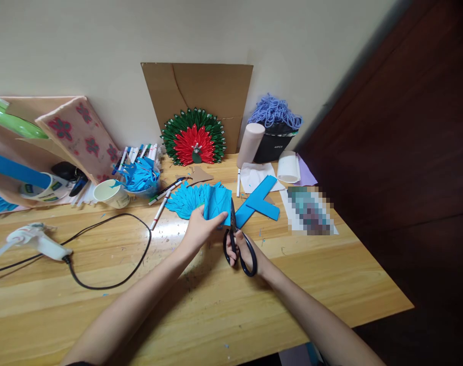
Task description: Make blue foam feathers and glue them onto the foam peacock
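My left hand (201,226) pinches a piece of blue crepe paper (219,201) between thumb and fingers, with faint lines marked on it. In my right hand (242,249) is a pair of black-handled scissors (250,259), its blades upright at the paper's right edge; whether they are cutting into it I cannot tell. Behind the held paper lies a fan of layered blue paper petals (183,198) on the table. Folded blue paper strips (254,202) cross each other just right of the scissors.
A white glue gun (40,241) with a looping black cord lies at left. Near the wall stand a paper cup (111,193), a tub of blue scraps (140,175), a red-green fan ornament (195,140) against cardboard (212,84), and a pink bottle (250,145). Papers lie at right.
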A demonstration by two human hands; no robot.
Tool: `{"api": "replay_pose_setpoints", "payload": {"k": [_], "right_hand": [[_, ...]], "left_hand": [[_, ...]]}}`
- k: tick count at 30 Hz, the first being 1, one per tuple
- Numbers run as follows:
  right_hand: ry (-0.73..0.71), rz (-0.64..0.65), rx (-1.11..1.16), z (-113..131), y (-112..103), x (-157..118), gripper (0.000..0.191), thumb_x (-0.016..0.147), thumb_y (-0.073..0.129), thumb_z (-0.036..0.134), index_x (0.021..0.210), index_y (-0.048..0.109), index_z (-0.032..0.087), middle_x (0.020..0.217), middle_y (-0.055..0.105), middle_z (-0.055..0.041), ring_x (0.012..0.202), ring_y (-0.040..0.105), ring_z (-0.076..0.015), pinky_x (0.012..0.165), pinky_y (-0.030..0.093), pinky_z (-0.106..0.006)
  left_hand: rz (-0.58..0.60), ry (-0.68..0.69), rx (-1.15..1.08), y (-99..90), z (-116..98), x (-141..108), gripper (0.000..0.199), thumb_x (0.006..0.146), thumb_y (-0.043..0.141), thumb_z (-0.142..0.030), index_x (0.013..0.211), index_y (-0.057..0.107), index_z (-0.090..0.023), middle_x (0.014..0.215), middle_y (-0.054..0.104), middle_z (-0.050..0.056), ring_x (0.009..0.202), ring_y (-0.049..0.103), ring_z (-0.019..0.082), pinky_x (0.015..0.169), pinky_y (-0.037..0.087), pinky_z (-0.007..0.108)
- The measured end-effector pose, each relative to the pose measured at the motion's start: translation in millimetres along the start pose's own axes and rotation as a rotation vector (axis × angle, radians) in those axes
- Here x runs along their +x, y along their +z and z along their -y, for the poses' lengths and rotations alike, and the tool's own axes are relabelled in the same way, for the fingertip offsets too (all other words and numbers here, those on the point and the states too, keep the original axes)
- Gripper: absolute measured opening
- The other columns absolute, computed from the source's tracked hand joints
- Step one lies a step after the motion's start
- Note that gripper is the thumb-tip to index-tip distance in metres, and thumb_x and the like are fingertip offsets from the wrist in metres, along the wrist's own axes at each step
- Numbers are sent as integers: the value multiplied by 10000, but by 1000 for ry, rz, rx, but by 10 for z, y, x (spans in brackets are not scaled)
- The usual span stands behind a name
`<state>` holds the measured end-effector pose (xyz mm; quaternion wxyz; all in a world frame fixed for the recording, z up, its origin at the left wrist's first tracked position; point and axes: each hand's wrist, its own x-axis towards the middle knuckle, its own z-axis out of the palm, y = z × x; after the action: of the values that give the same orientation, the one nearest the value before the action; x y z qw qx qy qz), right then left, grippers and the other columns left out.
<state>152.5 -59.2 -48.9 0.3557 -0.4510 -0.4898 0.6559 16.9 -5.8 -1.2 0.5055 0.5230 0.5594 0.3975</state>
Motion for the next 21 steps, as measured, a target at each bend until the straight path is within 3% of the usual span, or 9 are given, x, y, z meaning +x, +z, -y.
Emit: {"api": "replay_pose_setpoints", "payload": {"k": [15, 21], "right_hand": [[-15, -90, 43, 10, 64, 26, 565, 647, 396, 756, 762, 392, 203, 456, 360, 98, 325, 399, -70, 312, 319, -181], [7, -115, 25, -14, 34, 35, 501, 682, 438, 705, 723, 377, 209, 430, 357, 102, 315, 362, -55, 311, 317, -169]], "left_hand": [[36, -99, -115, 11, -30, -1, 332, 585, 687, -409, 706, 578, -119, 672, 621, 43, 572, 557, 137, 568, 461, 263], [-7, -99, -124, 1, 53, 22, 345, 598, 682, -433, 707, 560, -130, 647, 607, 33, 577, 566, 145, 546, 452, 253]]}}
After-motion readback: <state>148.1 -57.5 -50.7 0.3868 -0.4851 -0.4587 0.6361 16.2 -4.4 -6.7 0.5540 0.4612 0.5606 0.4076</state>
